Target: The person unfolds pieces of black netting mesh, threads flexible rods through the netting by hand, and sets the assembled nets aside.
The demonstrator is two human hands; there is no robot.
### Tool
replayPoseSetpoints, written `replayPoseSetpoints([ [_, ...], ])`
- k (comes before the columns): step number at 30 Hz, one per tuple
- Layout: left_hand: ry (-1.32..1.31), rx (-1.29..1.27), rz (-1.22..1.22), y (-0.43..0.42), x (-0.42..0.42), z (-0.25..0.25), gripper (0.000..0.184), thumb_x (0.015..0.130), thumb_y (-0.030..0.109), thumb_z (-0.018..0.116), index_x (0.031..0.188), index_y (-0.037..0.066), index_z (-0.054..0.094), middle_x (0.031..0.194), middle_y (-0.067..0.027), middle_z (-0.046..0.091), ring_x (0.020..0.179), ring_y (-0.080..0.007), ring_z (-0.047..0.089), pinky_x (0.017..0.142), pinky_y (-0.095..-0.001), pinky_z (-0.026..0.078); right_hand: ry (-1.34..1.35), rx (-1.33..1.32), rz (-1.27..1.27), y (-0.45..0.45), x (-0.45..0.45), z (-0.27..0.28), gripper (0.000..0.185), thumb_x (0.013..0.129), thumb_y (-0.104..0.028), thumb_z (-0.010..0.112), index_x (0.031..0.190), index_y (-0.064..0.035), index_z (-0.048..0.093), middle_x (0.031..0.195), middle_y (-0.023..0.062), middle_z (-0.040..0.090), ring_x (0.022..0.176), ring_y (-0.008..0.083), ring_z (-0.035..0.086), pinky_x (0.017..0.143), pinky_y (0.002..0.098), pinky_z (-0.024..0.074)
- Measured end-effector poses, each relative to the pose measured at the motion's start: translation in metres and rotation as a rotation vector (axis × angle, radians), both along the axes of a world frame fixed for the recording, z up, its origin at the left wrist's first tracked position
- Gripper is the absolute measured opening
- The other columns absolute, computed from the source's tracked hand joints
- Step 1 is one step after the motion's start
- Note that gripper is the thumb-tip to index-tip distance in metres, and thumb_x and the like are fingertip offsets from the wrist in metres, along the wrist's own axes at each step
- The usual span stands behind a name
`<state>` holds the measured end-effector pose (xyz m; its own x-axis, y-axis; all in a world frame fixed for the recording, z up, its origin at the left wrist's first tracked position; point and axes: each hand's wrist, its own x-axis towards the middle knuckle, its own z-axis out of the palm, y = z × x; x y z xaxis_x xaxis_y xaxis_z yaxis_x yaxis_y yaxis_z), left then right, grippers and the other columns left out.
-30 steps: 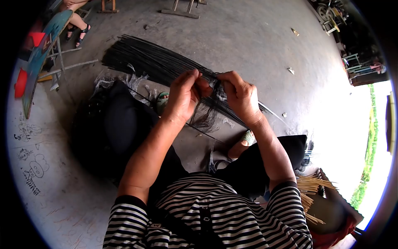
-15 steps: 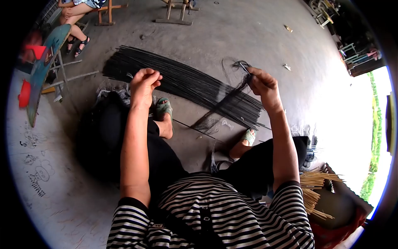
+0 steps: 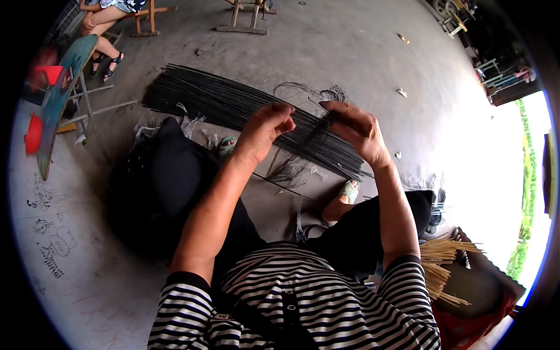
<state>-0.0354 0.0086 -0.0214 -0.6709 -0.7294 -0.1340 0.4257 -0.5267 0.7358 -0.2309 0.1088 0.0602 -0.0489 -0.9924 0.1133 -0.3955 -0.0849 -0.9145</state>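
Black threads (image 3: pixel 318 129) hang pinched in the grip of the right hand (image 3: pixel 359 129), above the right half of dark rods (image 3: pixel 233 104) on the floor (image 3: pixel 338 46); whether the curled left hand (image 3: pixel 265 129) holds any, I cannot tell.

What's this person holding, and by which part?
The right hand pinches dark strands near their upper end, with a slim rod jutting from its grip. Whether the left hand holds anything can't be told.
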Motion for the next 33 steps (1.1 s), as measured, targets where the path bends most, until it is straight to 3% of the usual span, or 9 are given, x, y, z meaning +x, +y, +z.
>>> replayPoseSetpoints([
  [2,0.007,-0.007,0.096,-0.002,0.002,0.008,0.011,0.086,0.018,0.064,0.085,0.007,0.065,0.079,-0.0005,0.063,0.075,-0.0119,0.061,0.069,-0.0258,0.048,0.209,-0.081,-0.005,0.0,0.003,-0.002,0.035,0.081,0.0,0.057,0.114,-0.0105,0.062,0.09,0.0097,0.065,0.079,0.0164,0.063,0.072,0.0286,0.0509],
  [8,0.017,-0.043,0.073,-0.001,0.006,0.017,0.012,0.086,0.022,0.064,0.088,0.01,0.063,0.082,-0.0007,0.063,0.077,-0.0122,0.06,0.07,-0.027,0.048,0.749,-0.246,-0.078,-0.004,0.013,-0.023,0.029,0.08,-0.002,0.059,0.106,-0.0127,0.064,0.081,0.0075,0.063,0.07,0.026,0.064,0.063,0.0336,0.0526],
  [13,0.13,0.219,0.034,0.014,-0.006,0.004,0.011,0.088,0.017,0.061,0.091,0.006,0.063,0.083,-0.004,0.065,0.076,-0.014,0.063,0.07,-0.0261,0.05,0.209,-0.167,-0.172,-0.011,0.036,-0.018,0.027,0.086,-0.002,0.056,0.11,-0.012,0.061,0.087,0.0111,0.066,0.074,0.0232,0.065,0.067,0.0289,0.0513],
  [16,0.09,0.123,0.052,0.011,0.002,0.021,0.011,0.088,0.016,0.061,0.091,0.006,0.063,0.084,-0.0042,0.065,0.076,-0.0148,0.063,0.071,-0.0276,0.051,0.123,-0.14,-0.259,-0.013,0.038,-0.014,0.03,0.086,-0.002,0.056,0.113,-0.0142,0.062,0.084,0.0112,0.065,0.071,0.0207,0.064,0.067,0.0276,0.0507],
  [20,0.072,0.013,0.155,0.002,0.014,0.02,0.014,0.087,0.019,0.063,0.09,0.006,0.063,0.083,-0.0037,0.063,0.078,-0.0158,0.062,0.07,-0.0304,0.05,0.576,-0.36,-0.158,-0.014,0.031,-0.019,0.031,0.081,0.002,0.057,0.106,-0.0145,0.066,0.077,0.0061,0.062,0.065,0.0236,0.061,0.059,0.0321,0.0505],
  [23,0.095,0.005,0.179,0.003,0.015,0.023,0.01,0.087,0.017,0.062,0.089,0.007,0.062,0.079,-0.003,0.061,0.074,-0.0151,0.06,0.067,-0.0297,0.049,0.772,-0.361,-0.083,-0.013,0.031,-0.019,0.03,0.08,0.002,0.057,0.105,-0.0137,0.064,0.075,0.0051,0.061,0.064,0.0262,0.061,0.056,0.0352,0.0495],
  [26,0.143,0.09,0.124,0.007,0.014,0.019,0.007,0.089,0.013,0.059,0.091,0.007,0.061,0.08,-0.0047,0.062,0.075,-0.0165,0.062,0.067,-0.0303,0.051,0.576,-0.326,-0.132,-0.019,0.042,-0.024,0.029,0.082,0.001,0.055,0.107,-0.013,0.061,0.079,0.0052,0.063,0.066,0.0276,0.063,0.056,0.0356,0.0498],
  [30,0.155,0.113,0.064,0.017,0.003,0.022,0.005,0.089,0.008,0.057,0.093,0.007,0.059,0.079,-0.0062,0.063,0.075,-0.018,0.063,0.067,-0.0301,0.053,0.137,-0.192,-0.145,-0.021,0.05,-0.022,0.028,0.085,-0.002,0.056,0.112,-0.011,0.059,0.085,0.0089,0.065,0.072,0.0178,0.063,0.064,0.0283,0.0494],
  [33,0.067,0.062,0.028,0.015,0.006,0.023,0.007,0.086,0.003,0.06,0.09,0.006,0.056,0.08,-0.0076,0.064,0.075,-0.0184,0.064,0.068,-0.0305,0.054,-0.078,-0.151,-0.091,-0.022,0.044,-0.032,0.025,0.088,-0.005,0.057,0.112,-0.0093,0.063,0.084,0.0041,0.064,0.074,0.0093,0.058,0.066,0.0241,0.0474],
])
